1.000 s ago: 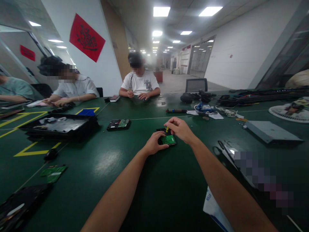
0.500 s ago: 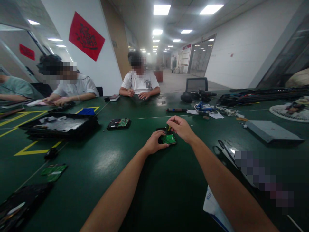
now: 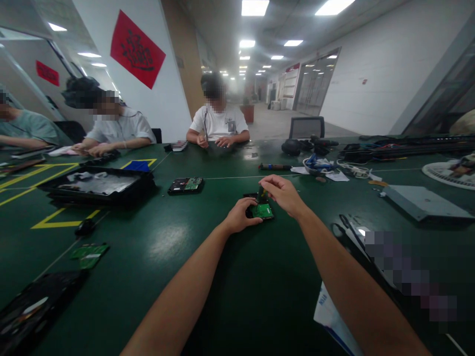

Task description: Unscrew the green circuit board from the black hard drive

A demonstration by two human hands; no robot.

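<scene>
A hard drive (image 3: 264,211) lies on the green table (image 3: 208,277) with its green circuit board facing up. My left hand (image 3: 241,215) is closed around its left side, thumb along the near edge and fingers at the far edge. Above the board, my right hand (image 3: 281,195) pinches a small screwdriver (image 3: 261,193) with a dark green and yellow handle, held upright. Its tip points down at the drive; whether it touches a screw is too small to tell.
Another hard drive (image 3: 185,185) lies left of my hands, beyond it a black tray (image 3: 96,198). At the left are a loose circuit board (image 3: 89,254) and a black opened casing (image 3: 40,301). A grey metal box (image 3: 426,202) stands right. A person (image 3: 218,121) sits opposite.
The view has shifted slightly, so everything sits a little further right. Both hands keep their hold on the drive and the screwdriver; the right fingers have turned slightly around the handle.
</scene>
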